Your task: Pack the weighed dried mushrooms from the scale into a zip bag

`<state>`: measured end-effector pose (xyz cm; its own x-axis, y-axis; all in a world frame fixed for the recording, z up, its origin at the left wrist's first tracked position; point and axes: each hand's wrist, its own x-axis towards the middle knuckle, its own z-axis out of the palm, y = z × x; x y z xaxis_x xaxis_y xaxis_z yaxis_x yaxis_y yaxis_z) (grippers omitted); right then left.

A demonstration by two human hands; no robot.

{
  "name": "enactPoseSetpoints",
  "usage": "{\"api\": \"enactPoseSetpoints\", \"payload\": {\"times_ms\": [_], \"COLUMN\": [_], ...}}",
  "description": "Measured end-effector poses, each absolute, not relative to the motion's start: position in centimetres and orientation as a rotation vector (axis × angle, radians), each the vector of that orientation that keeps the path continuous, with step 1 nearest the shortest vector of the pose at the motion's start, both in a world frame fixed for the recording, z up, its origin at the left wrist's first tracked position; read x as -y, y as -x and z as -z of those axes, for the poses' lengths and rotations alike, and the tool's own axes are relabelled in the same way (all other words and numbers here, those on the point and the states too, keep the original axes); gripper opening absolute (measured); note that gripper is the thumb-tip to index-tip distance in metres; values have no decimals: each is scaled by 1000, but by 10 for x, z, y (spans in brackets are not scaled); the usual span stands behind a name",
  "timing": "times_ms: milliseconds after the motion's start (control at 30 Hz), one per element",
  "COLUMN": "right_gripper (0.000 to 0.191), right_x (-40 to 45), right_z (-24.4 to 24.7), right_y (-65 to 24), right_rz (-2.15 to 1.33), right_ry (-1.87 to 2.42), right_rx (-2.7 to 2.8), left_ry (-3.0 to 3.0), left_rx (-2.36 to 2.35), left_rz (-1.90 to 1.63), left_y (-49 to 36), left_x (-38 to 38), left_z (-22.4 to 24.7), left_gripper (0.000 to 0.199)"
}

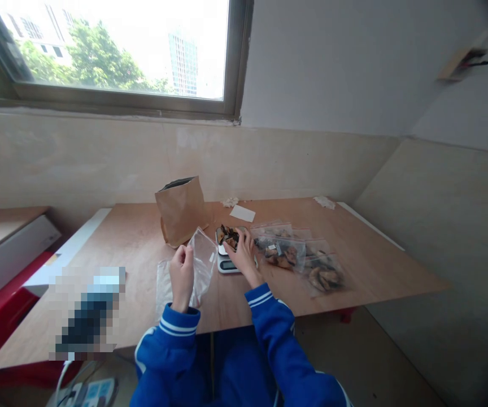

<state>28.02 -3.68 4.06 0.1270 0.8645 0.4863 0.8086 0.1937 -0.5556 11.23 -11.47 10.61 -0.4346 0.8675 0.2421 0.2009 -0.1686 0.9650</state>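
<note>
My left hand (182, 272) is closed, pinching the upper edge of a clear plastic zip bag (204, 263) that hangs to its right. My right hand (243, 251) curves over a pile of dried brown slices (226, 234), thumb and fingers gripping around some of them. The pile rests on the pan of a small white kitchen scale (229, 265), whose display faces me; part of the pan is hidden behind my right hand. More flat clear bags (163, 285) lie on the table beneath and beside my left wrist.
An open brown paper bag (180, 212) stands behind my left hand. Several filled zip bags (324, 276) lie right of the scale. A white card (243, 213) and crumpled tissue (230, 202) are at the back. A pixelated device (89, 314) with a white cable lies at the left.
</note>
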Motion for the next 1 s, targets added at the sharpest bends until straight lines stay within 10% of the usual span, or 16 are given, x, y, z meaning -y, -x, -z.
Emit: {"api": "enactPoseSetpoints", "payload": {"times_ms": [533,1000], "right_gripper": [26,33], "right_x": [9,11], "right_z": [-35,-77], "right_y": [-306,-294], "right_rz": [315,-278], "right_ry": [1524,1130], "right_rx": [2186,1577], "left_ry": [-1175,-1288], "left_rx": [-1571,-1615], "left_rz": [-1607,-1704], "left_y": [-116,-123], "left_x": [113,103], "left_z": [-95,-77], "left_gripper": [37,37]}}
